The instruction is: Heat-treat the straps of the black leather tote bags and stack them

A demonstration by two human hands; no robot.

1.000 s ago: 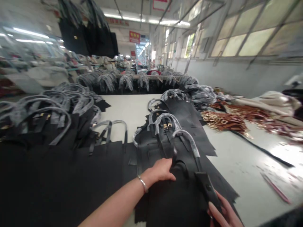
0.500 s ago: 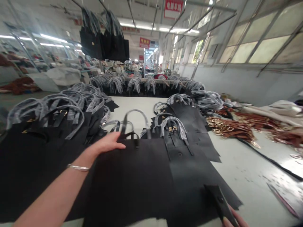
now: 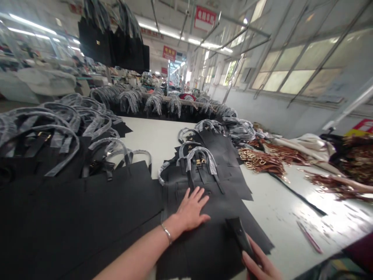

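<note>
My left hand, with a silver bracelet at the wrist, lies with fingers spread on a black bag panel whose handles are wrapped in clear plastic. Gold buckles show between those handles. At the lower right, my right hand is closed around a dark tool held over the panel's right part; the tool's exact kind is unclear. Another black bag panel with wrapped handles lies to the left of my left forearm.
More black panels with wrapped handles are piled at the left. Brown straps with gold rings, a black strip and a pink tool lie on the white table. Black bags hang overhead.
My left hand has let go of the left panel's top edge and moved right onto the other panel. The left panel lies further left in view, and the view has turned right.
</note>
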